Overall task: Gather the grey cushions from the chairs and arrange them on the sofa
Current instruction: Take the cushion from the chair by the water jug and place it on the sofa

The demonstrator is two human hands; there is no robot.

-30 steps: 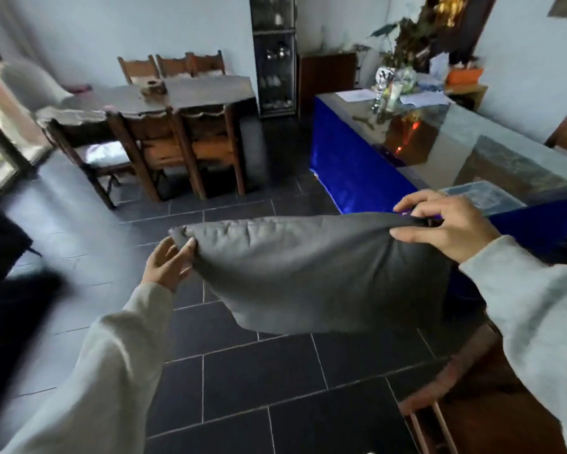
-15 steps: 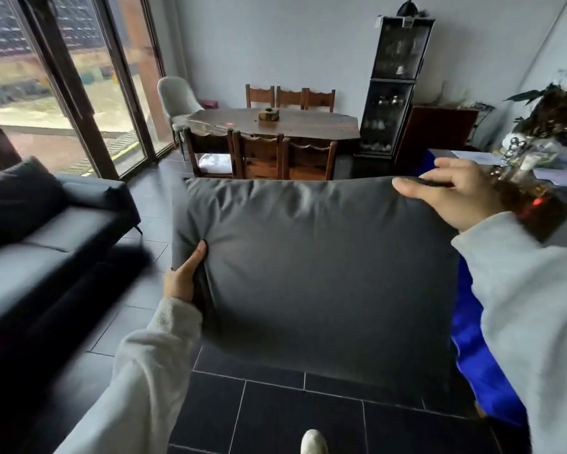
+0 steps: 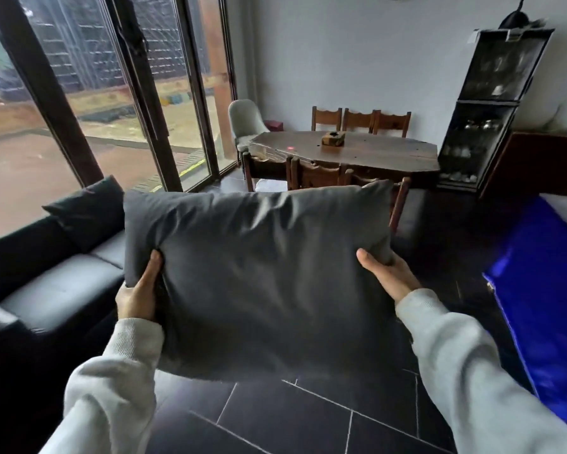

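A large grey cushion (image 3: 262,276) is held upright in front of me, above the dark tiled floor. My left hand (image 3: 139,291) grips its left edge with the thumb on the front. On the opposite edge, my right hand (image 3: 388,276) holds it the same way. The black leather sofa (image 3: 55,290) stands at the left, with a dark cushion (image 3: 88,213) leaning on its backrest. Wooden chairs (image 3: 314,175) stand at the dining table behind the cushion; their seats are hidden.
A long wooden dining table (image 3: 373,152) stands at the back with a small wooden object on it. A pale chair (image 3: 246,122) sits by the glass doors (image 3: 95,103). A dark glass cabinet (image 3: 491,106) stands back right. A table with a blue cloth (image 3: 544,290) is at the right.
My view has turned left and lifted toward the sofa and glass doors. The cushion went from flat to upright, and both hands slid from its top corners down to its side edges.
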